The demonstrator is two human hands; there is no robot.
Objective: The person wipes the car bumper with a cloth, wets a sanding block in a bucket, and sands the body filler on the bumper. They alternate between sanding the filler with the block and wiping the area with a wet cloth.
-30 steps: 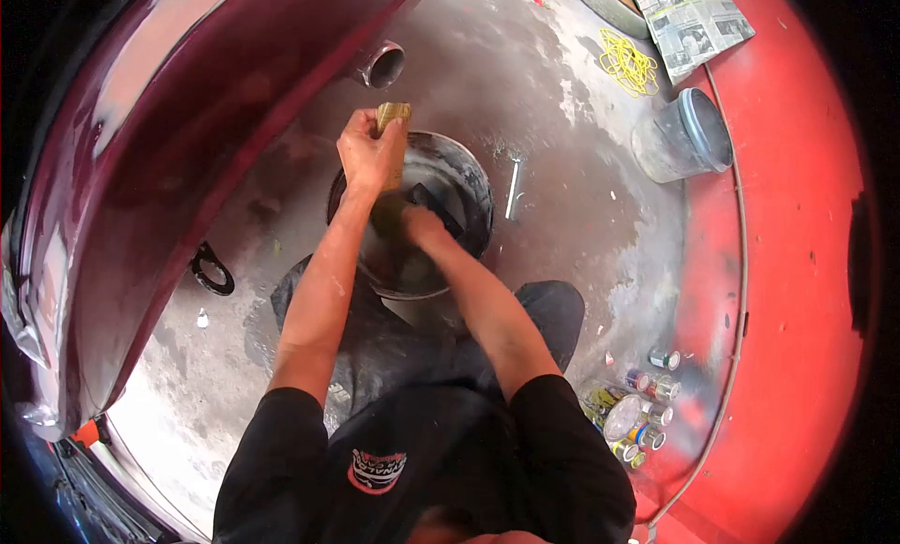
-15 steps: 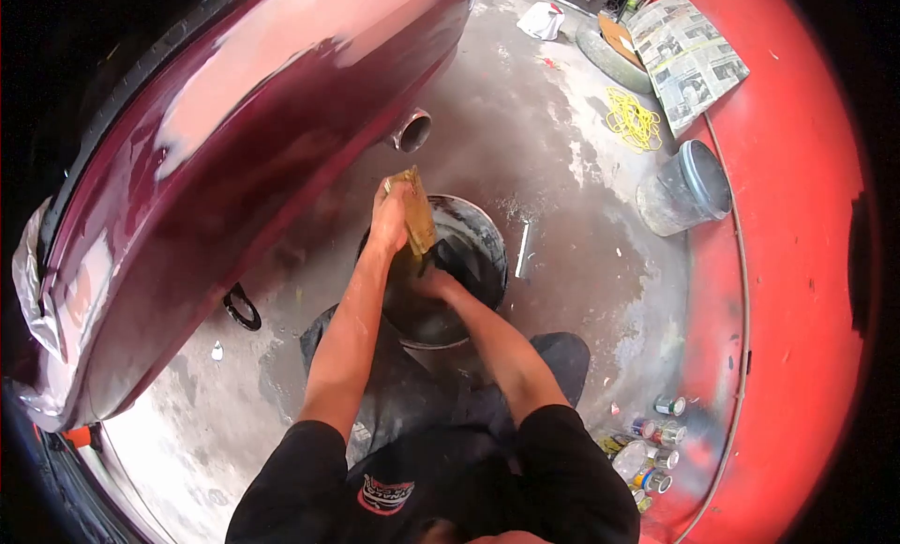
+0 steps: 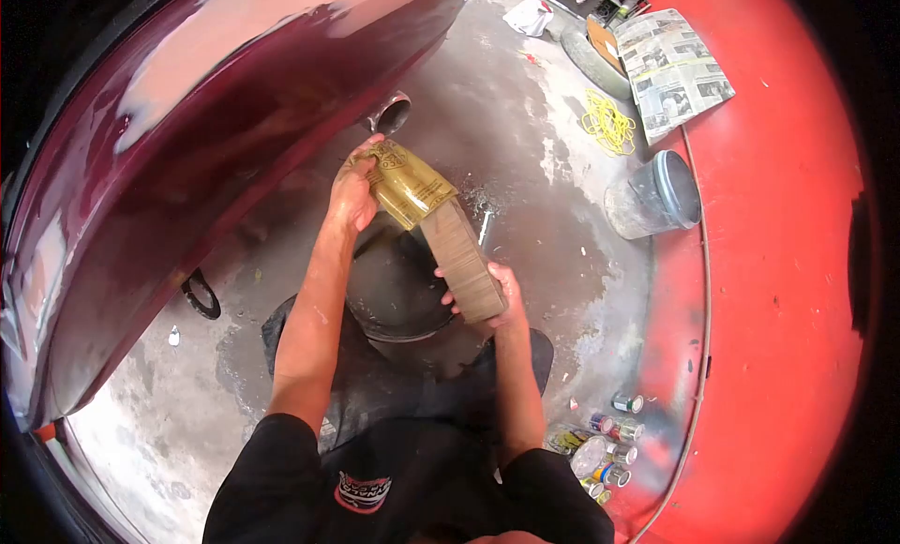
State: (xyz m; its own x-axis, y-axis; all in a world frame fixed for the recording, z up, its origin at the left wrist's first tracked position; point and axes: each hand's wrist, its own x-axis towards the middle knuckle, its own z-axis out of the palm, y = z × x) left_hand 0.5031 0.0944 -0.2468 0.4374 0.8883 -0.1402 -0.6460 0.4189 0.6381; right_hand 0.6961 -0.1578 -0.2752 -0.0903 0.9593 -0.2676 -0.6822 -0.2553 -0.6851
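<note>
Left hand [image 3: 354,189]: grasping a glossy yellow-brown sheet with dark print [image 3: 411,180], pinched at its far left end, thumb on top. Right hand [image 3: 504,295]: clasped around the near end of a long grey-brown rectangular block with fine crosswise lines [image 3: 459,255], my fingers showing on both sides. The block slants from my right grip up toward the sheet; its far end meets the sheet's near edge, and I cannot tell whether it runs underneath. Below and between my hands: a dark round bucket [image 3: 389,295], partly covered by my left forearm. Just beyond my left grip: an open-ended round metal pipe [image 3: 391,114], under a glossy maroon curved body panel [image 3: 253,141]. Well right of my right grip: a smooth red panel [image 3: 778,225].
</note>
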